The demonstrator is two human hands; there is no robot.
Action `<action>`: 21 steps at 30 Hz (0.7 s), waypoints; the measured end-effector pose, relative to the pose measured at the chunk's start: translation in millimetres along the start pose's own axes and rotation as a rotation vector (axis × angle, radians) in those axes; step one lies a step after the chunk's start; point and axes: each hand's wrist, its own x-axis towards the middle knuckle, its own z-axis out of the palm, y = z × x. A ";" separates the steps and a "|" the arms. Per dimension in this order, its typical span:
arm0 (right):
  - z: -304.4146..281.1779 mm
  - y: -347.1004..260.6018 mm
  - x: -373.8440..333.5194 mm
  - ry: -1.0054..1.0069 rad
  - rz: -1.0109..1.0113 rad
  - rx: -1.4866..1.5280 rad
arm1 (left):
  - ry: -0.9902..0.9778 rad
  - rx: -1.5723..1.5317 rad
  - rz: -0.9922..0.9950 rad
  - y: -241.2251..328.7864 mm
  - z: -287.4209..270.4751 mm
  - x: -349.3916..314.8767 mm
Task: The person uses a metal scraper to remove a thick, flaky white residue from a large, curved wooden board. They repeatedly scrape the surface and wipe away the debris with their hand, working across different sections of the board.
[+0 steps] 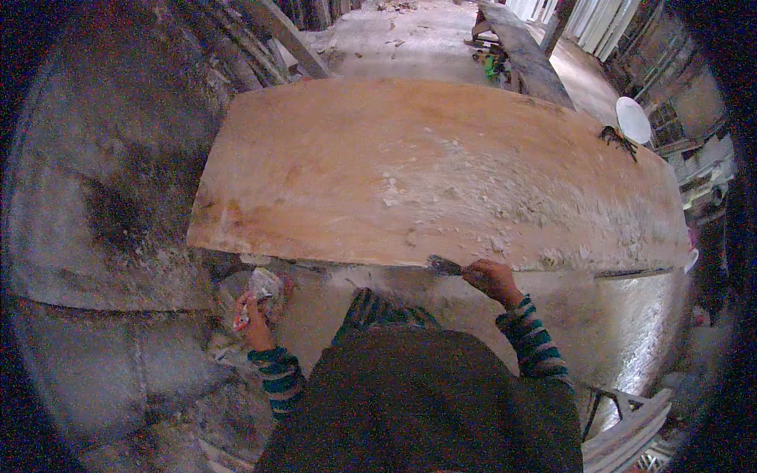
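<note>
A large wooden board (307, 165) lies flat before me, with pale filler-like smears and crumbs over its middle and right half. My right hand (490, 281) is closed round a dark, flat-ended tool, a scraper or a brush (443, 266); its kind is not clear. The tool's wide end meets the board's near edge, just right of the middle. Below the near left part of that edge, my left hand (254, 317) grips a crumpled whitish plastic bag (266, 282) with red marks. The bag is off the board, and its contents cannot be made out.
At the board's far right corner lie a small black object (618, 142) and a white round lid or plate (633, 121). A long dark bench (524, 51) stands beyond. Timber planks (276, 35) lean at the far left. A dusty grey surface (110, 236) adjoins the left side.
</note>
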 end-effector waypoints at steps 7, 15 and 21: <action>-35.6 -3.7 -6.2 -0.109 0.112 -0.187 | -0.109 -0.089 0.377 -1.5 0.2 9.6; 3.5 -44.8 18.9 -0.088 0.015 -0.072 | -0.288 0.108 0.324 41.4 4.0 15.6; -17.8 -39.0 0.6 -0.125 0.112 -0.124 | -0.401 -0.124 0.130 66.9 24.7 5.8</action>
